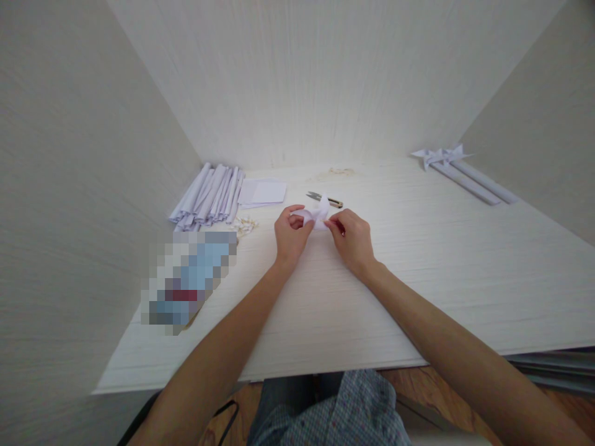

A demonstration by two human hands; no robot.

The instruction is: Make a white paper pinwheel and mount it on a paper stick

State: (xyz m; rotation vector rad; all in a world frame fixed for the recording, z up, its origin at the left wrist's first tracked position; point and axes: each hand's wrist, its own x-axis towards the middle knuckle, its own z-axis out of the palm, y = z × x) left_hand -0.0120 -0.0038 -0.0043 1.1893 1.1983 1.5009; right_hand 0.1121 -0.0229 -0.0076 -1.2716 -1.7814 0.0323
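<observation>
Both hands meet over the middle of the white table (418, 279). My left hand (289, 234) is closed, pinching the left side of a small folded white paper piece (317, 215). My right hand (352, 238) is closed too, its fingertips pinching the right side of the same paper, perhaps with a thin stick that I cannot make out. The paper is held just above the tabletop. A small pair of thread snips (324, 198) lies right behind the hands.
A bundle of rolled white paper tubes (209, 195) lies at the back left, beside flat white paper squares (263, 192) and small pale sticks (245, 224). Two finished paper pinwheels on tubes (460, 170) lie at the back right. A blurred-out object (188, 279) sits at the left. Walls enclose three sides.
</observation>
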